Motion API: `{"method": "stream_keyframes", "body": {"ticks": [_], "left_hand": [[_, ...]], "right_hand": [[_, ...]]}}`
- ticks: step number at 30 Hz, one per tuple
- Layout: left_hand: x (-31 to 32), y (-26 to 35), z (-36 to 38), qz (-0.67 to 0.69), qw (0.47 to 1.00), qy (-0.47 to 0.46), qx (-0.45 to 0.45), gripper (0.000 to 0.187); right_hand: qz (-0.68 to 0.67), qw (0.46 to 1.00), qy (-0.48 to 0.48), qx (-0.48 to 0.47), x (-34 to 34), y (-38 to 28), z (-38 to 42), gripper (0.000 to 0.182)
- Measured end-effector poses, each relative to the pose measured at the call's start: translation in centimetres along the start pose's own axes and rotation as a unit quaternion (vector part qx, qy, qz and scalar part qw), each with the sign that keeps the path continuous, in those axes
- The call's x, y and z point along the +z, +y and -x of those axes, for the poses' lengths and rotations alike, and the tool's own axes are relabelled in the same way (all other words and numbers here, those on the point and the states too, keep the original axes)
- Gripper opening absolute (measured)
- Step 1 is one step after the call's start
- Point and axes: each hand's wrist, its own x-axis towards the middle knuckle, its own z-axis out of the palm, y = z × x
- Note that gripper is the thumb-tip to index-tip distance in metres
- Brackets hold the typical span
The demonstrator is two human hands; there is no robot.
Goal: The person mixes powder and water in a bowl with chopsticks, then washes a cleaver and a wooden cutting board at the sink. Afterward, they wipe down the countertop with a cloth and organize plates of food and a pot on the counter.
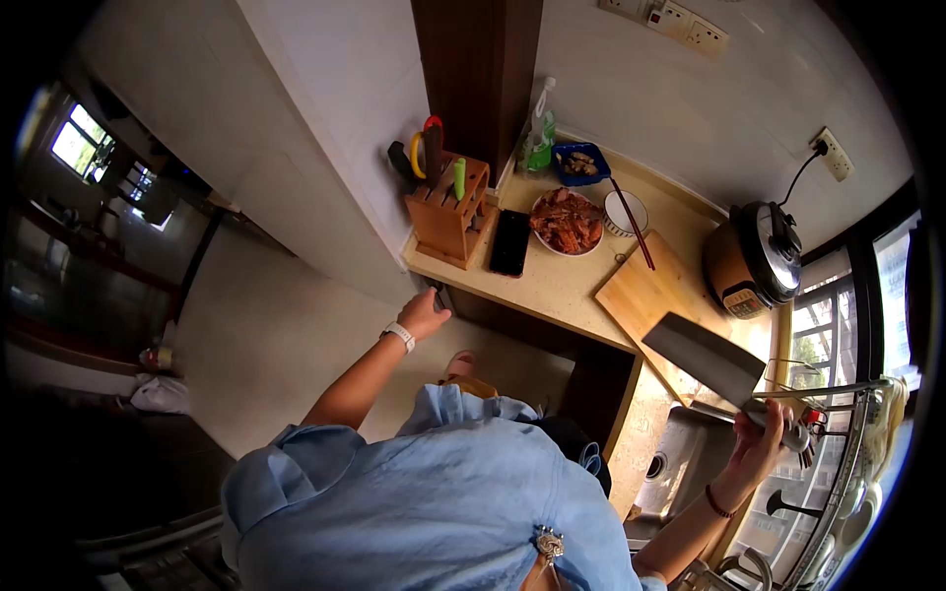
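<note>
My right hand (754,448) is wrapped round the handle of a cleaver (705,360), whose broad blade points left over the near edge of the wooden cutting board (660,291). Below the cleaver is the sink (680,458). On the other side, my left hand (424,314) is closed just below the counter's left corner. A small dark shape shows at its fingertips, and I cannot tell what it is.
On the counter (581,295) stand a knife block (448,219), a phone (509,243), a plate of reddish meat (567,222), a bowl (625,213) with chopsticks (636,227), a blue tray (581,164) and a bottle (540,133). An electric pressure cooker (754,261) stands right, above a dish rack (838,492).
</note>
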Motion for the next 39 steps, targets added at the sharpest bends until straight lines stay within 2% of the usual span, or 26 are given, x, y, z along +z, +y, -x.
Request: {"method": "stream_keyframes", "body": {"ticks": [1,4,6,7,9,12,13,14,17,20,23,27,30,33,35,38,39], "left_hand": [[-1.1,0.5,-0.6,0.003,1.000,0.000,-0.003,0.065],[-5.7,3.0,-2.6,0.051,0.998,0.003,-0.029,0.069],[-6.6,2.6,-3.9,0.053,0.997,0.059,0.005,0.069],[-7.6,3.0,-4.2,0.055,0.997,0.059,0.003,0.069],[-9.7,3.9,-4.6,0.087,0.985,0.139,0.048,0.072],[-10.0,3.8,-5.7,0.092,0.979,0.170,0.064,0.079],[-10.1,4.0,-5.9,0.103,0.972,0.192,0.083,0.081],[-10.0,3.9,-6.2,0.120,0.975,0.174,0.074,0.085],[-10.2,4.7,-6.2,0.138,0.978,0.154,0.021,0.075],[-10.4,5.2,-6.3,0.126,0.976,0.180,0.006,0.072],[-10.4,5.6,-6.6,0.130,0.971,0.201,-0.011,0.064],[-10.5,5.8,-7.0,0.134,0.970,0.200,-0.033,0.059],[-10.4,6.0,-7.2,0.114,0.970,0.211,-0.049,0.057],[-10.3,6.0,-7.5,0.107,0.968,0.221,-0.054,0.057],[-10.3,6.1,-7.7,0.104,0.969,0.209,-0.077,0.056],[-10.0,6.0,-8.0,0.106,0.967,0.218,-0.074,0.054],[-9.9,5.9,-8.0,0.102,0.969,0.215,-0.071,0.054]], "right_hand": [[-0.031,0.997,-0.063,-0.016,3.4,-0.5,-0.7,0.024],[-0.078,0.985,-0.141,-0.060,14.8,-2.3,-1.5,0.019],[-0.091,0.973,-0.201,-0.068,22.2,-4.3,-0.5,0.018],[-0.092,0.965,-0.233,-0.081,25.6,-5.3,0.4,0.018],[-0.038,0.946,-0.296,-0.125,31.0,-6.4,1.8,0.022],[-0.011,0.918,-0.372,-0.134,37.1,-6.5,3.4,0.016],[0.019,0.910,-0.389,-0.144,38.8,-6.5,4.2,0.017],[0.063,0.901,-0.405,-0.144,40.1,-5.9,4.4,0.021],[0.144,0.892,-0.419,-0.090,43.1,-4.4,5.6,0.025],[0.207,0.878,-0.422,-0.088,44.6,-3.0,6.2,0.029],[0.190,0.884,-0.418,-0.094,45.4,-2.0,6.6,0.031],[0.239,0.863,-0.427,-0.126,46.2,-2.7,6.5,0.032],[0.201,0.861,-0.434,-0.171,47.2,-1.5,6.2,0.033],[0.226,0.839,-0.459,-0.184,48.5,-0.3,5.4,0.034],[0.215,0.848,-0.457,-0.162,49.2,0.8,5.3,0.035],[0.355,0.786,-0.447,-0.237,50.3,3.0,4.6,0.041],[0.354,0.789,-0.444,-0.234,50.2,3.3,4.6,0.041]]}}
